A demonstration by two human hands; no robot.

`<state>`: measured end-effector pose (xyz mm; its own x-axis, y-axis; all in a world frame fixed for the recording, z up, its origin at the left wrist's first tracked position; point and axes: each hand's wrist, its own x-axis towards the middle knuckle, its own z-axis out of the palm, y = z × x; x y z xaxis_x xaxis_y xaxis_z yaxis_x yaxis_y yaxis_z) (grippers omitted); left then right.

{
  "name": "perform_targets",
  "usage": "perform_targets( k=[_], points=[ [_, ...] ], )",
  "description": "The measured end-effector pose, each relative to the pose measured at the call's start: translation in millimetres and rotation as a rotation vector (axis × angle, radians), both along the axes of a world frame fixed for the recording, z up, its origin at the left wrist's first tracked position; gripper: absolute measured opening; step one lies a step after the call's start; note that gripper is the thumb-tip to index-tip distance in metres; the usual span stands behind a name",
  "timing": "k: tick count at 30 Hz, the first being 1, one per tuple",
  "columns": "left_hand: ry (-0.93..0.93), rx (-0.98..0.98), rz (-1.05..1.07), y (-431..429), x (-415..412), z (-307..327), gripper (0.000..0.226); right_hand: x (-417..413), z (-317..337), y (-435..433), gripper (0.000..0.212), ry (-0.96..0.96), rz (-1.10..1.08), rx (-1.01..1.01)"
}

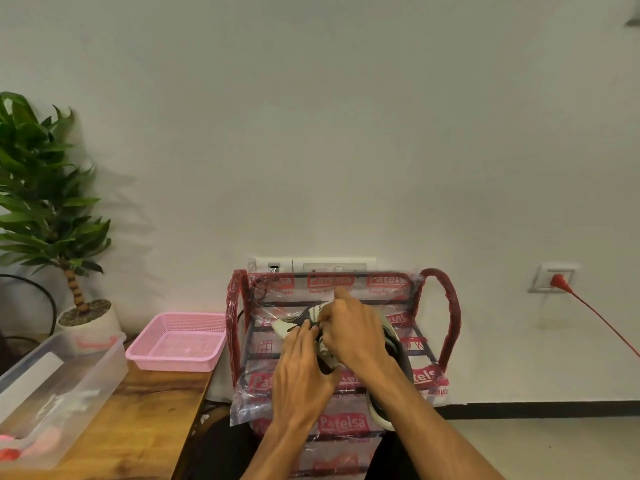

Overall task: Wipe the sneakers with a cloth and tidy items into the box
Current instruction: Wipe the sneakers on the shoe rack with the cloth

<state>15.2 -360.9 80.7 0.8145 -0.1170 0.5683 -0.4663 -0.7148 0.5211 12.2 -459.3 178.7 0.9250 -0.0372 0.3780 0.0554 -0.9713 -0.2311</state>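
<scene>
1. Clenched round a pale, striped, bunched cloth with the right hand, fingers curled down and pressing it onto the shoe.
2. Gripped from the near side by the left hand, thumb and fingers wrapped on its dark upper: a dark fabric sneaker with a pale rubber sole, lying tilted and partly hidden under both hands.
3. Held directly over, perhaps resting on, the top shelf of a red-framed shoe rack wrapped in clear printed plastic film; contact with the shelf not discernible.
4. To the left of the rack, on a brown wooden table: a pink perforated plastic basket, and nearer the viewer a clear rectangular plastic box, open, holding pale and red items too blurred to name.
5. Further out: a green potted plant in a white pot behind the box, and a red plug with a red cable in a wall socket to the right.
6. Stage, judged from the above: wiping in hand on one sneaker; no second sneaker made out; tidying into the box apparently begun at most, mostly left to do.
</scene>
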Motion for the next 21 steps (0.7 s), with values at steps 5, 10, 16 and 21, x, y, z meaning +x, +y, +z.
perform_targets(
  k=[5, 10, 16, 21],
  points=[
    [-0.009, 0.066, 0.023, 1, -1, -4, 0.078, 7, 8, -3, 0.011, 0.04, -0.017, -0.031],
    [-0.035, 0.164, 0.016, -1, -4, -9, 0.083, 10, 4, -4, 0.008, 0.05, -0.064, -0.127],
    [-0.042, 0.104, 0.018, 1, 0, -9, 0.082, -6, 6, 5, 0.014, 0.094, -0.037, -0.111],
    [-0.087, 0.151, 0.008, -1, -2, -10, 0.073, -3, 12, -5, 0.016, 0.112, -0.085, -0.087]
  ],
)
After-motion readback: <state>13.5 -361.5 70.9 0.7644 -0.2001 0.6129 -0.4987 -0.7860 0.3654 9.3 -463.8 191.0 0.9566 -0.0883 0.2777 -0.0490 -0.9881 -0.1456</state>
